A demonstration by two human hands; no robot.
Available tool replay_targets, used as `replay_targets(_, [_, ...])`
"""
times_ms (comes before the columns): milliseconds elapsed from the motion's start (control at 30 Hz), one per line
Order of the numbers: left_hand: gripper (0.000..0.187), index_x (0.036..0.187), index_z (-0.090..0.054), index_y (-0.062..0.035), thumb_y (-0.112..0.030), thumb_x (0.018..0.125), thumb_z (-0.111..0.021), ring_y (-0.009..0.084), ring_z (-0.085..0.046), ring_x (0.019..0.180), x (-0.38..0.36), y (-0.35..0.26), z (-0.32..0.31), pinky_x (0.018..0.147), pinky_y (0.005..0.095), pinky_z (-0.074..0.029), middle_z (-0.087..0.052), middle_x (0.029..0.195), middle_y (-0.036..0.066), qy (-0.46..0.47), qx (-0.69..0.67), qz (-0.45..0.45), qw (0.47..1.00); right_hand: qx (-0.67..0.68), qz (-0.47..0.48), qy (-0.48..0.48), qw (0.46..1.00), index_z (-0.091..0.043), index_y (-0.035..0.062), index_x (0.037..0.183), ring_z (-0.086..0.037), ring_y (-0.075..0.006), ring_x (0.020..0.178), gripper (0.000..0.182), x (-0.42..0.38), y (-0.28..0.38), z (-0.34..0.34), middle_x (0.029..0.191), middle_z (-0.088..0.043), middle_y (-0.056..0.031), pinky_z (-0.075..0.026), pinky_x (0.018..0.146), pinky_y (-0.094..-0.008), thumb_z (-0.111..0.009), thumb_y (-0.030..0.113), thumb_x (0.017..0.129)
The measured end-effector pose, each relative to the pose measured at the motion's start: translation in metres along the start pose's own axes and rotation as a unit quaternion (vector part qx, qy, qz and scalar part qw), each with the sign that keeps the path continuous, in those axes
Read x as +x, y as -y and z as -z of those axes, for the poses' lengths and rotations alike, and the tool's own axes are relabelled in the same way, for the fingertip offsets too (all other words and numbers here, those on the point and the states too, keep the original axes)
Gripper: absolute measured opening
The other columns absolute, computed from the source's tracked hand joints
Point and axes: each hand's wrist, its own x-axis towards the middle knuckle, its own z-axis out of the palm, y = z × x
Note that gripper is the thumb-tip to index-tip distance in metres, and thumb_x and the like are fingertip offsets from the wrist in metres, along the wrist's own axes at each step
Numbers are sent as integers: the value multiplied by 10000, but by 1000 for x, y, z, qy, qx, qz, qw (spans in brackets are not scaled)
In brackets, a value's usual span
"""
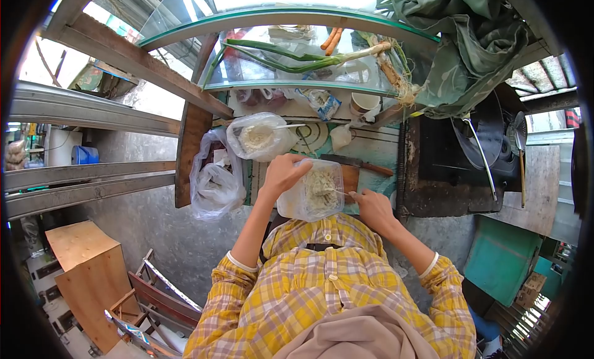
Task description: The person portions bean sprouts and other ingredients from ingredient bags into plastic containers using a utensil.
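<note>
A clear plastic container [292,201] with pale, chopped-looking food [322,189] in it stands at the counter's front edge, close to my body. My left hand [287,174] grips its upper left rim. Beside the container on the right, my right hand [373,208] is closed round a thin-handled utensil [340,191]; the tip is down in the food, so its kind is hidden. Just behind lies a knife [359,163] with a brown handle, by a wooden board [351,178]. An open plastic bag of whitish powder [257,138] rests behind my left hand, with a light handle sticking out.
Another plastic bag [218,184] sits at the counter's left. Above, a glass shelf [291,85] holds spring onions [303,63] and carrots [332,41]. At right are a black wok [479,133], a long-handled ladle [482,158] and a skimmer [521,136]. Green cloth [476,49] hangs overhead.
</note>
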Motion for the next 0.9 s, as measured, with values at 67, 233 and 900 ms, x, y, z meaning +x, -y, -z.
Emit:
replay_targets(67, [493,974,-719,-86,-457,701,-545,336,-649,787,-3,-1,-1,749,390,-502,-674,798,192,-9,3,3,1000,-6,-17,27,999,-658,115,1105,-620,-330,715,333,-6,-1,9,830,-592,-153,-499,604,-435,-513,47,814])
replay_targets(233, [488,974,-722,-98,-462,698,-551,336,-651,773,-4,-2,-3,748,388,-506,-675,792,186,-3,7,-5,1000,-34,5,35,999,-654,95,1055,-623,-337,710,283,-7,-4,-8,829,-594,-156,-500,586,-426,-525,59,805])
replay_targets(900, [482,989,-721,-98,-464,713,-572,324,-659,794,-7,7,5,759,383,-508,-683,840,188,48,-17,-22,998,-30,-27,10,999,-561,8,1095,-638,-369,702,294,13,10,3,830,-613,-210,-519,585,-448,-498,46,810])
